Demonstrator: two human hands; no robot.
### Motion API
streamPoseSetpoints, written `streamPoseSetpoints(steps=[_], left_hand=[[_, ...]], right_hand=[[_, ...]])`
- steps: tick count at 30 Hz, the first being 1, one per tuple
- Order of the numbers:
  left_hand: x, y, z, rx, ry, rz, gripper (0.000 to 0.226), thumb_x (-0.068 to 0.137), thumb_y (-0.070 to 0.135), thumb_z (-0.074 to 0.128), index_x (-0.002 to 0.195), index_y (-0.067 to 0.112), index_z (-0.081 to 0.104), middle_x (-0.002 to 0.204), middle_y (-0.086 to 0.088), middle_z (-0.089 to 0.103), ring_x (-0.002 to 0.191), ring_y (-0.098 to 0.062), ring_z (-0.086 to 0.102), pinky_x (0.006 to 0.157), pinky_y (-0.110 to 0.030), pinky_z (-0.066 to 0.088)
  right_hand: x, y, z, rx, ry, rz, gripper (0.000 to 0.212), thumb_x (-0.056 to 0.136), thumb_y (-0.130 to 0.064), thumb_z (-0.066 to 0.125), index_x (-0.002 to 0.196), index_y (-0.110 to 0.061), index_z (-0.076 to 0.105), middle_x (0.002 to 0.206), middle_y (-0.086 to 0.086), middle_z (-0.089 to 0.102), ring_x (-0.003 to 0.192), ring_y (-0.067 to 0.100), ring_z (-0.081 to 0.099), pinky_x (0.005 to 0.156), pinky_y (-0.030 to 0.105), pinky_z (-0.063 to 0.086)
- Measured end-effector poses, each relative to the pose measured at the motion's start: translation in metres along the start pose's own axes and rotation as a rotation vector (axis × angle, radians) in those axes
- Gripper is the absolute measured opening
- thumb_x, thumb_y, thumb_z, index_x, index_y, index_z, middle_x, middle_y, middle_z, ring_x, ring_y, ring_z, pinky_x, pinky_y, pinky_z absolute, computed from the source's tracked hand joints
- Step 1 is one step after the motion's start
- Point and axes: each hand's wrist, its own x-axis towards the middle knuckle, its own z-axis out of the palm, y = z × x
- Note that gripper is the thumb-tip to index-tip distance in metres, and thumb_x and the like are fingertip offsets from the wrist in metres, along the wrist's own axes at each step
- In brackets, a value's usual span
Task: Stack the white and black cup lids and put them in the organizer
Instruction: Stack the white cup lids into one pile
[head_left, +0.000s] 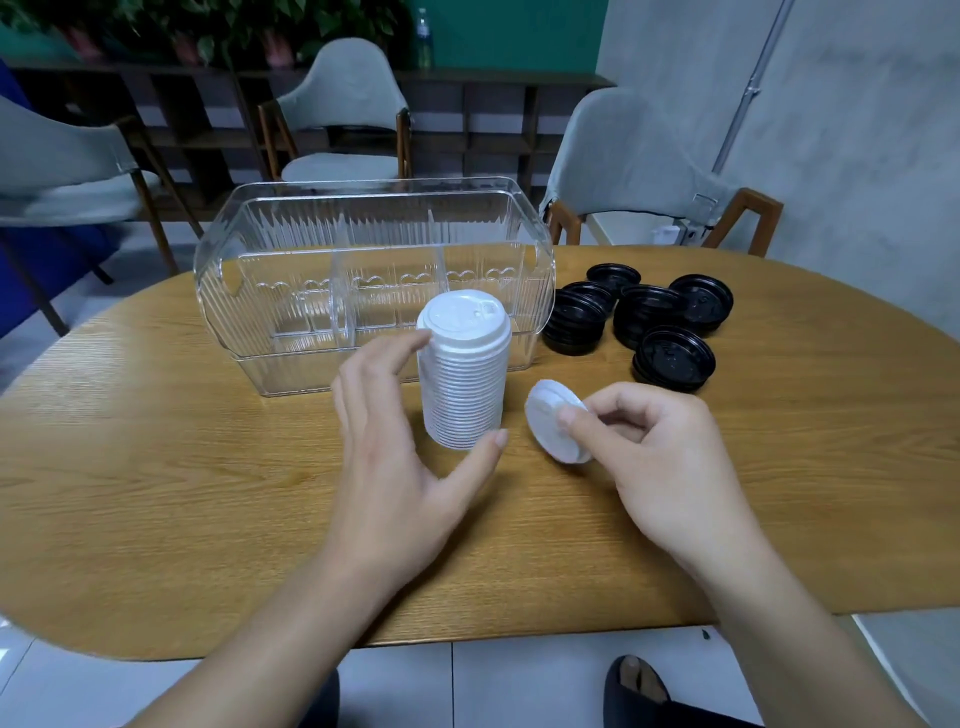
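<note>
The left hand (395, 431), nearest and spread with thumb and fingers around but barely touching the tall white lid stack (464, 371) before the clear organizer (249, 291), risks toppling it, while the right hand (654, 452) pinches a tilted white lid (550, 426) beside it, black lids (644, 322) unstacked.
</note>
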Motion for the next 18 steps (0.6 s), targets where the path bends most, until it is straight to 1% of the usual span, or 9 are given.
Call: streamPoseSetpoints(steps=[1, 2, 3, 5, 8, 10, 12, 16, 18], left_hand=[[-0.001, 0.001, 0.000, 0.010, -0.014, 0.056, 0.087, 0.087, 0.040, 0.094, 0.156, 0.009, 0.050, 0.151, -0.005, 0.048, 0.146, -0.026, 0.045, 0.125, -0.042, 0.037], [-0.002, 0.002, 0.000, 0.019, -0.032, 0.111, 0.084, 0.086, 0.038, 0.096, 0.153, 0.008, 0.055, 0.150, -0.006, 0.051, 0.143, -0.028, 0.047, 0.124, -0.042, 0.037], [-0.004, 0.004, 0.001, 0.026, -0.048, 0.167, 0.079, 0.086, 0.037, 0.097, 0.149, 0.007, 0.059, 0.147, -0.007, 0.055, 0.140, -0.030, 0.050, 0.122, -0.045, 0.039], [-0.007, 0.007, 0.003, 0.048, -0.051, 0.278, 0.072, 0.085, 0.037, 0.098, 0.144, 0.010, 0.067, 0.143, -0.009, 0.061, 0.134, -0.033, 0.055, 0.116, -0.051, 0.043], [-0.011, 0.011, 0.007, 0.055, -0.055, 0.373, 0.074, 0.084, 0.047, 0.098, 0.143, 0.016, 0.065, 0.141, -0.008, 0.064, 0.131, -0.031, 0.057, 0.112, -0.050, 0.045], [-0.011, 0.011, 0.008, 0.038, -0.096, 0.375, 0.078, 0.083, 0.052, 0.099, 0.144, 0.013, 0.068, 0.141, -0.009, 0.064, 0.129, -0.031, 0.058, 0.114, -0.046, 0.045], [-0.011, 0.011, 0.007, 0.021, -0.132, 0.338, 0.083, 0.082, 0.051, 0.100, 0.145, 0.008, 0.067, 0.143, -0.009, 0.062, 0.130, -0.031, 0.057, 0.118, -0.041, 0.042], [-0.008, 0.012, 0.006, -0.081, -0.157, 0.288, 0.083, 0.084, 0.037, 0.101, 0.150, 0.004, 0.060, 0.148, -0.010, 0.058, 0.140, -0.028, 0.057, 0.120, -0.041, 0.045], [-0.008, 0.012, 0.006, -0.128, -0.158, 0.275, 0.084, 0.084, 0.031, 0.101, 0.151, 0.003, 0.058, 0.149, -0.009, 0.059, 0.143, -0.023, 0.057, 0.120, -0.038, 0.046]], right_hand=[[0.000, -0.001, 0.001, 0.070, -0.014, 0.025, 0.017, 0.098, -0.026, 0.082, 0.085, -0.016, 0.082, 0.080, 0.004, 0.081, 0.074, 0.021, 0.075, 0.075, 0.046, 0.058], [-0.001, -0.001, 0.002, 0.130, -0.032, 0.051, 0.016, 0.099, -0.024, 0.081, 0.087, -0.013, 0.083, 0.082, 0.007, 0.082, 0.077, 0.026, 0.077, 0.080, 0.049, 0.060], [-0.002, -0.001, 0.003, 0.183, -0.060, 0.074, 0.016, 0.100, -0.022, 0.080, 0.089, -0.012, 0.083, 0.085, 0.009, 0.083, 0.079, 0.026, 0.078, 0.084, 0.050, 0.060], [-0.005, -0.001, 0.005, 0.257, -0.121, 0.103, 0.016, 0.101, -0.021, 0.078, 0.091, -0.010, 0.083, 0.087, 0.014, 0.083, 0.081, 0.024, 0.076, 0.087, 0.045, 0.057], [-0.007, -0.002, 0.007, 0.380, -0.162, 0.117, 0.021, 0.099, -0.022, 0.077, 0.096, -0.002, 0.080, 0.093, 0.027, 0.079, 0.085, 0.028, 0.072, 0.090, 0.047, 0.054], [-0.008, -0.005, 0.007, 0.488, -0.187, 0.143, 0.030, 0.096, -0.025, 0.075, 0.101, 0.005, 0.077, 0.098, 0.030, 0.078, 0.090, 0.031, 0.073, 0.094, 0.048, 0.057], [-0.008, -0.007, 0.007, 0.585, -0.233, 0.182, 0.031, 0.097, -0.024, 0.072, 0.105, 0.006, 0.076, 0.104, 0.030, 0.078, 0.095, 0.033, 0.075, 0.096, 0.046, 0.061], [-0.007, -0.011, 0.006, 0.736, -0.308, 0.245, 0.024, 0.103, -0.022, 0.065, 0.106, 0.001, 0.073, 0.107, 0.026, 0.078, 0.096, 0.030, 0.077, 0.086, 0.036, 0.064], [-0.008, -0.013, 0.006, 0.746, -0.324, 0.236, 0.026, 0.103, -0.021, 0.063, 0.109, 0.002, 0.072, 0.106, 0.024, 0.078, 0.097, 0.029, 0.078, 0.086, 0.036, 0.063]])
